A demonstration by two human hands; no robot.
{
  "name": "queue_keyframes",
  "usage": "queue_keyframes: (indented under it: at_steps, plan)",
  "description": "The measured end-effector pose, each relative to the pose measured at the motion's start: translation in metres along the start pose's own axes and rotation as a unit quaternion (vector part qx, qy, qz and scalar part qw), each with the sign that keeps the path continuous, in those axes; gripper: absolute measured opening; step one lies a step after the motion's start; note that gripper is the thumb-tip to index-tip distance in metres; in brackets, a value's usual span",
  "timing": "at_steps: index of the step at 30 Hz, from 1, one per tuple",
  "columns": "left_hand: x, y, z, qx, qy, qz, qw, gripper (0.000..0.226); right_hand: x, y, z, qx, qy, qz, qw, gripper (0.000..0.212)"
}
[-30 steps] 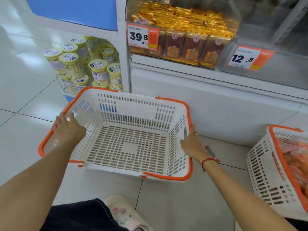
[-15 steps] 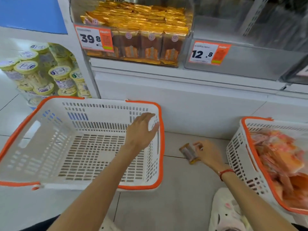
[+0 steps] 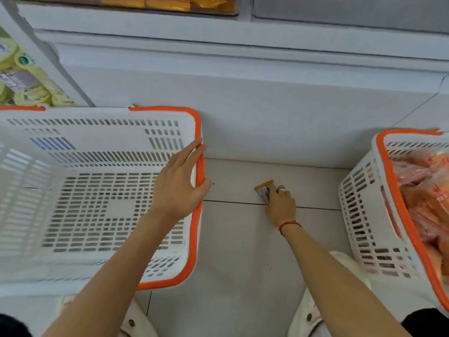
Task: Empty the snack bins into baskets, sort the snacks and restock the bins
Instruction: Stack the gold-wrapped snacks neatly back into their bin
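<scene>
Nearest to me, my right hand (image 3: pixel 279 203) is down on the floor (image 3: pixel 243 239) between the two baskets, its fingers (image 3: pixel 272 193) curled and pinching a small stray snack packet (image 3: pixel 264 188) that lies on the tile just short of the shelf base. My left hand (image 3: pixel 178 188) lies along the orange rim of the empty basket (image 3: pixel 198 166), fingers straight and close together with the thumb hooked over the outer edge, steadying it. I judge this a tidy-up within the emptying step: one loose packet to gather before sorting. The next move, I think, calls for lifting the packet clear of the floor and dropping it into whichever basket fits its kind. To the right stands the filled basket (image 3: pixel 359 215), heaped with orange-pink bags (image 3: pixel 425 190). Nothing lies between the packet and either basket. Further off rises the white shelf base (image 3: pixel 267 105), with jars (image 3: pixel 21 76) at the far left and the bins (image 3: pixel 170 3) above, barely in view.
</scene>
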State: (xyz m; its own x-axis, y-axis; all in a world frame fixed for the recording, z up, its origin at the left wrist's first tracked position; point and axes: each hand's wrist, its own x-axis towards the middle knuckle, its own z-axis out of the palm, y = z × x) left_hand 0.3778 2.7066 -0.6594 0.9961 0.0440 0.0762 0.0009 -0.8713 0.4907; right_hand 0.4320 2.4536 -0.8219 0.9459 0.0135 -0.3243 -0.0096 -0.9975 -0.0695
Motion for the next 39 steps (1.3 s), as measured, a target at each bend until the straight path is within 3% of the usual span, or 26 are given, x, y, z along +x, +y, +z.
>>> queue_keyframes:
  at_steps: [2, 5, 7, 8, 10, 11, 12, 14, 17, 19, 22, 26, 28, 32, 36, 39]
  plan:
    - [0.000, -0.001, 0.000, -0.003, -0.003, -0.004, 1.000, 0.070, 0.000, 0.000, 0.005, 0.011, 0.017, -0.016, 1.000, 0.062]
    - [-0.001, 0.001, 0.000, -0.006, -0.012, -0.011, 1.000, 0.070, -0.001, 0.008, -0.006, 0.064, -0.020, -0.039, 0.997, 0.054]
    - [0.000, 0.003, -0.001, 0.006, -0.021, -0.009, 1.000, 0.068, -0.009, 0.009, -0.025, 0.221, -0.034, 0.009, 0.975, 0.050]
    - [0.000, 0.003, -0.002, 0.015, -0.028, -0.008, 0.999, 0.067, -0.016, 0.005, -0.040, 0.349, -0.049, 0.058, 0.934, 0.046]
    - [0.002, 0.005, -0.004, 0.050, -0.041, -0.009, 0.998, 0.068, -0.032, -0.001, -0.072, 0.573, -0.137, 0.106, 0.801, 0.036]
    - [0.004, 0.008, -0.006, 0.081, -0.045, -0.008, 0.996, 0.069, -0.039, -0.004, -0.091, 0.633, -0.193, 0.099, 0.743, 0.032]
    - [0.006, 0.012, -0.009, 0.114, -0.044, -0.004, 0.993, 0.069, -0.046, -0.007, -0.109, 0.657, -0.243, 0.080, 0.709, 0.029]
    - [0.009, 0.026, -0.018, 0.119, -0.030, 0.004, 0.992, 0.066, -0.057, -0.012, -0.144, 0.668, -0.317, 0.032, 0.673, 0.027]
    - [0.010, 0.053, -0.042, -0.082, -0.069, -0.002, 0.994, 0.060, -0.071, -0.023, -0.188, 0.667, -0.375, -0.030, 0.643, 0.054]
    - [0.010, 0.066, -0.060, -0.210, -0.110, -0.010, 0.972, 0.051, -0.079, -0.034, -0.217, 0.668, -0.379, -0.062, 0.638, 0.044]
    - [0.018, 0.070, -0.087, -0.313, -0.091, -0.017, 0.945, 0.035, -0.085, -0.051, -0.258, 0.666, -0.346, -0.078, 0.656, 0.020]
    - [0.034, 0.070, -0.124, -0.431, -0.045, -0.072, 0.898, 0.031, -0.084, -0.069, -0.305, 0.656, -0.297, -0.128, 0.682, 0.041]
    - [0.043, 0.072, -0.142, -0.485, -0.019, -0.108, 0.867, 0.031, -0.083, -0.079, -0.328, 0.654, -0.254, -0.164, 0.694, 0.037]
    - [0.058, 0.072, -0.168, -0.560, 0.028, -0.124, 0.819, 0.032, -0.085, -0.108, -0.367, 0.601, -0.102, -0.236, 0.756, 0.028]
    - [0.067, 0.080, -0.184, -0.555, 0.071, -0.082, 0.825, 0.030, -0.085, -0.133, -0.394, 0.494, 0.066, -0.266, 0.825, 0.028]
    - [0.078, 0.083, -0.201, -0.511, 0.110, -0.031, 0.852, 0.029, -0.085, -0.143, -0.411, 0.462, 0.151, -0.302, 0.820, 0.033]
